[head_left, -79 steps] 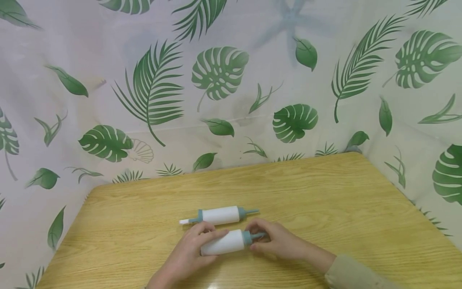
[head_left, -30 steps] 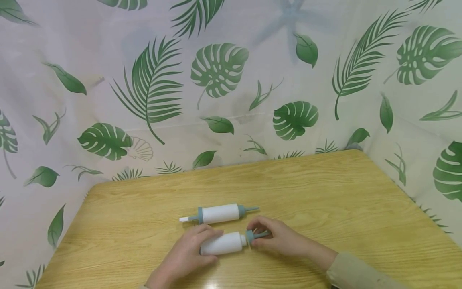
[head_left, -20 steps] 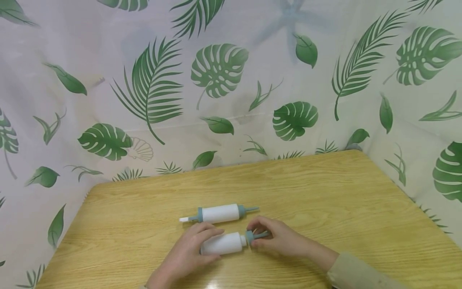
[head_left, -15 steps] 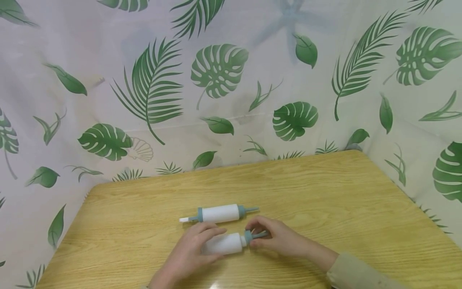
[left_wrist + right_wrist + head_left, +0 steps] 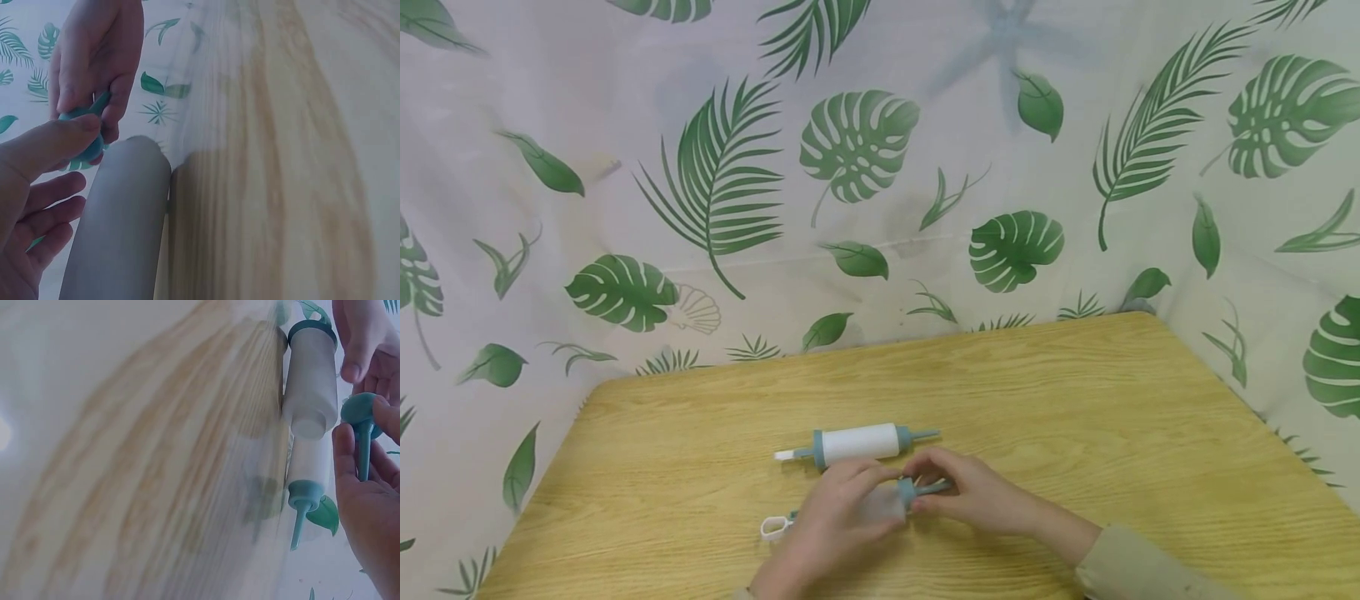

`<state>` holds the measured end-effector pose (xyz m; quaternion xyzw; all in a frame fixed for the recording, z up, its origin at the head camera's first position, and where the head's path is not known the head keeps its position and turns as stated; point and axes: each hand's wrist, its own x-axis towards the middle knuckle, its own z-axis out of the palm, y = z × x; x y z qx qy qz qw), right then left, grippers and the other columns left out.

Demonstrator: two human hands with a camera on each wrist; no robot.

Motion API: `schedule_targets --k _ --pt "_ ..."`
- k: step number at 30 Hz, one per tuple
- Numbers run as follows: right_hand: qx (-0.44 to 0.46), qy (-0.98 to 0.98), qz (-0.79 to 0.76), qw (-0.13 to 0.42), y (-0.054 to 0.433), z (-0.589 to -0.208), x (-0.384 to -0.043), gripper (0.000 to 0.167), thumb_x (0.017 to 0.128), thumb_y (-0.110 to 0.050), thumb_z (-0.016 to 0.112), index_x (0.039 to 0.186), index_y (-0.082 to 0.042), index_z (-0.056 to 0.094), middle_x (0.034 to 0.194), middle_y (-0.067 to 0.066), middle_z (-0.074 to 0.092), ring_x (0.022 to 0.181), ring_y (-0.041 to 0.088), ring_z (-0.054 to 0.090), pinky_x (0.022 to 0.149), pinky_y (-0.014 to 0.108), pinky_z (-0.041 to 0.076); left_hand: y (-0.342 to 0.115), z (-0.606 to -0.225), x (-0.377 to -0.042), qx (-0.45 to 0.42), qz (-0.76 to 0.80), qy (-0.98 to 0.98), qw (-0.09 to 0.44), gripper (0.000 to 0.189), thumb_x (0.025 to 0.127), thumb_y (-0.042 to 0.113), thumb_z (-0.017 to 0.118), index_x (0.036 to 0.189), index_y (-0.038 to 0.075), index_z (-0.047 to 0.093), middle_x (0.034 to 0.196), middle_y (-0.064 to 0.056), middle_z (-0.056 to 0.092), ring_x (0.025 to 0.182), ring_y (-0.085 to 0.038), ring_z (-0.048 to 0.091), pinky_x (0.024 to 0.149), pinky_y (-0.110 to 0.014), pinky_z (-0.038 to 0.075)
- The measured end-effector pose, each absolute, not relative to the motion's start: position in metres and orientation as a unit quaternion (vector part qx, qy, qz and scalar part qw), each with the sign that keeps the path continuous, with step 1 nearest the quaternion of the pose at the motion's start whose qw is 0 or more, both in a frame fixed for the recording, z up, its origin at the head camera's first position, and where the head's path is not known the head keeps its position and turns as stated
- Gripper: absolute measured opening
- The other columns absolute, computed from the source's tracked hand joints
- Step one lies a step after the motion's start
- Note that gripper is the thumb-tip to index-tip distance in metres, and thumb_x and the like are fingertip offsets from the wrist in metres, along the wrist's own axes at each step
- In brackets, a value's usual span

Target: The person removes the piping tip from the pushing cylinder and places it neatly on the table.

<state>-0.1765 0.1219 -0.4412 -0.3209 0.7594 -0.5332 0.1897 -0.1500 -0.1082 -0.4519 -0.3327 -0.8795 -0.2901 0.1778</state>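
Note:
A white balloon pump (image 5: 883, 504) lies on the table with its white ring handle (image 5: 775, 527) pointing left. Its bare neck (image 5: 309, 425) shows in the right wrist view. My right hand (image 5: 973, 492) pinches a teal nozzle (image 5: 364, 434) between thumb and fingers, off the neck and close to that end. My left hand (image 5: 842, 517) is over the pump, reaching toward the nozzle. In the left wrist view its thumb (image 5: 50, 147) overlaps the nozzle; whether it touches cannot be told. Its other fingers hang loosely beside the pump.
A second balloon pump (image 5: 859, 442), its teal nozzle in place, lies parallel just behind the first. Both are on the wood-grain table (image 5: 1037, 400). A leaf-patterned curtain (image 5: 880, 208) hangs along the back and sides.
The nozzle, fitted at first, has come off the neck in my right hand. My left hand has slid right along the pump toward the nozzle, uncovering the ring handle. The second pump stays put.

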Motion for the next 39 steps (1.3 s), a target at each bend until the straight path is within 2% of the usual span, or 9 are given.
schedule_targets --k 12,19,23,27,39 --pt "-0.315 0.758 -0.539 0.187 0.123 -0.439 -0.175 0.034 0.092 -0.021 0.064 0.121 -0.008 0.052 0.121 0.008 0.056 0.106 0.023 0.058 0.086 0.028 0.051 -0.097 -0.45 -0.152 -0.34 -0.317 -0.865 0.192 0.033 0.073 0.024 0.084 0.101 0.015 0.068 0.103 0.007 0.067 0.099 -0.009 0.059 0.086 -0.027 0.049" --pt "-0.316 0.775 -0.519 0.172 0.132 -0.439 -0.176 0.031 0.093 -0.014 0.063 0.12 -0.004 0.052 0.116 0.01 0.057 0.104 0.023 0.057 0.086 0.028 0.051 -0.103 -0.448 -0.151 -0.331 -0.344 -0.861 0.174 0.035 0.073 0.014 0.083 0.105 0.013 0.068 0.105 0.006 0.066 0.103 -0.011 0.059 0.089 -0.03 0.048" --pt "-0.313 0.786 -0.509 0.161 0.135 -0.439 -0.177 0.023 0.093 -0.01 0.062 0.114 -0.002 0.056 0.109 0.005 0.061 0.098 0.018 0.059 0.083 0.028 0.051 -0.107 -0.447 -0.151 -0.327 -0.35 -0.861 0.171 0.037 0.072 0.014 0.084 0.106 0.012 0.069 0.106 0.007 0.065 0.103 -0.011 0.057 0.089 -0.029 0.048" --pt "-0.315 0.783 -0.512 0.161 0.136 -0.44 -0.179 0.019 0.093 -0.011 0.062 0.109 -0.003 0.058 0.104 0.003 0.062 0.093 0.015 0.06 0.081 0.027 0.052 -0.108 -0.45 -0.152 -0.333 -0.354 -0.857 0.171 0.039 0.072 0.017 0.084 0.108 0.013 0.069 0.104 0.009 0.062 0.101 -0.009 0.056 0.087 -0.027 0.048" --pt "-0.329 0.785 -0.506 0.137 0.128 -0.438 -0.18 0.022 0.091 -0.015 0.066 0.111 -0.008 0.06 0.103 0.0 0.063 0.094 0.013 0.061 0.081 0.027 0.053 -0.103 -0.45 -0.155 -0.361 -0.354 -0.841 0.19 0.038 0.072 0.013 0.084 0.107 0.007 0.07 0.101 0.005 0.064 0.096 -0.011 0.057 0.085 -0.024 0.049"
